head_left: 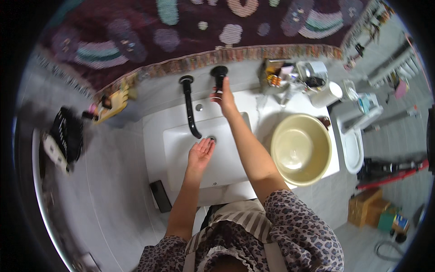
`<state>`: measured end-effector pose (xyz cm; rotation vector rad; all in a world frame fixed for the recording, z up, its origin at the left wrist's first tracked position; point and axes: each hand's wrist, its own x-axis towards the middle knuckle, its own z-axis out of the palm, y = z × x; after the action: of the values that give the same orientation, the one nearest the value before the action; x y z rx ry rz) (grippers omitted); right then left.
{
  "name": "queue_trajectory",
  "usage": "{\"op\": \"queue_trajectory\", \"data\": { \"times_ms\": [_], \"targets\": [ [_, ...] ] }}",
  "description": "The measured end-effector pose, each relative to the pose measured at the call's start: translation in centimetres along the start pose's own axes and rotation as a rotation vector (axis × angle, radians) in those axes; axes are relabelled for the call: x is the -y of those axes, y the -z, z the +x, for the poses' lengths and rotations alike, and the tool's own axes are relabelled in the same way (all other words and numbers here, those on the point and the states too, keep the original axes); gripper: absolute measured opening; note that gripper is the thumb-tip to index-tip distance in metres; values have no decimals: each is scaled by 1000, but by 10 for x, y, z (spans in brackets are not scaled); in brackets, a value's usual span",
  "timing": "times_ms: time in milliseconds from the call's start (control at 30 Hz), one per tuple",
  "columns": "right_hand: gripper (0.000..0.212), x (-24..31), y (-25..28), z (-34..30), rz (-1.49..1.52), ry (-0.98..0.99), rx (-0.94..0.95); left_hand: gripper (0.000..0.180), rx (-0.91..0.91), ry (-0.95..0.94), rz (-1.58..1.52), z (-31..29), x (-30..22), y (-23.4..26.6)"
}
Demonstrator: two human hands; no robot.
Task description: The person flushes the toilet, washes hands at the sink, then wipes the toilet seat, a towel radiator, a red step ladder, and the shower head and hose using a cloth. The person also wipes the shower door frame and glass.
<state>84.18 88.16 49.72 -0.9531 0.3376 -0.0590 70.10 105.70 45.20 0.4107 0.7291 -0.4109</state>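
While the right hand [223, 99] is gripping the black tap handle [219, 82] on the wall, fingers curled round it, the left hand [200, 156] is hovering palm-up over the white sink [223, 165], fingers nearly straight, holding nothing; black spout [189, 109] is jutting from the wall, tip near left fingertips.

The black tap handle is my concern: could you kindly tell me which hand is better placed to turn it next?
Probably the right hand: it is at the black tap handle, whereas the left hand is palm up over the basin, near the spout's end.
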Motion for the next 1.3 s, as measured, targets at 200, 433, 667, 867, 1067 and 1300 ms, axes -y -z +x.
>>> {"op": "queue_trajectory", "data": {
  "times_ms": [200, 433, 667, 867, 1067, 1300],
  "targets": [
    [81, -5, -6, 11, -169, 41, -132, 31, -37, 156, 67, 63, -22, 12],
    [84, 3, -16, 8, -305, 1, -206, 40, -42, 406, -146, 100, -24, 7],
    [100, 4, -12, 8, -242, 15, -213, 17, -14, 658, -88, 142, -23, 30],
    [88, 5, -13, 5, -195, 14, -192, 16, -9, 836, -271, 150, -32, 31],
    [66, -37, -14, -50, 139, 29, -320, 15, 35, 670, -185, 159, -36, 34],
    [28, -163, -11, -100, 574, -365, -229, 50, 521, 467, 196, 101, -31, 15]
  ]
}}
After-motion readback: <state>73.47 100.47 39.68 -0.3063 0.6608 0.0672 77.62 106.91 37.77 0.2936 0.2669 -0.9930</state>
